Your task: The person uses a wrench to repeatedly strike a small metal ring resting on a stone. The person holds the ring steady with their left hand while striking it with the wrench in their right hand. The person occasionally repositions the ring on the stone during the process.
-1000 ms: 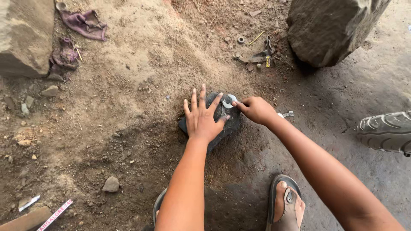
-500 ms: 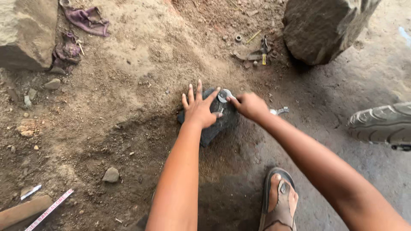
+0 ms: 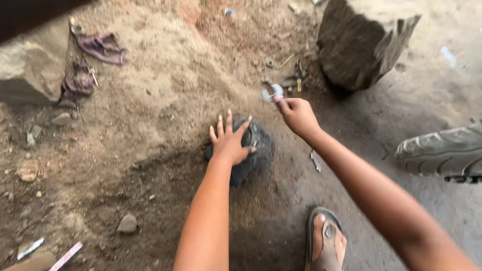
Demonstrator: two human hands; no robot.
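Our right hand (image 3: 297, 114) has lifted off the dark lump (image 3: 251, 153), fingers pinching a small metal piece (image 3: 271, 92); left hand (image 3: 230, 143) stays spread flat on it

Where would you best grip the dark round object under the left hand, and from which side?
Probably from above, fingers spread over its domed top, as the left hand does now. The dark round object lies low in the dirt, so its sides are partly buried.

A dark, rounded metal part (image 3: 251, 153) sits on the dirt, flat under the left hand (image 3: 230, 143), dusty and dull. Just beyond it, up and right, a small pale shiny piece (image 3: 273, 92), motion-blurred, is pinched in the right hand (image 3: 299, 115), lifted clear of the dark part.
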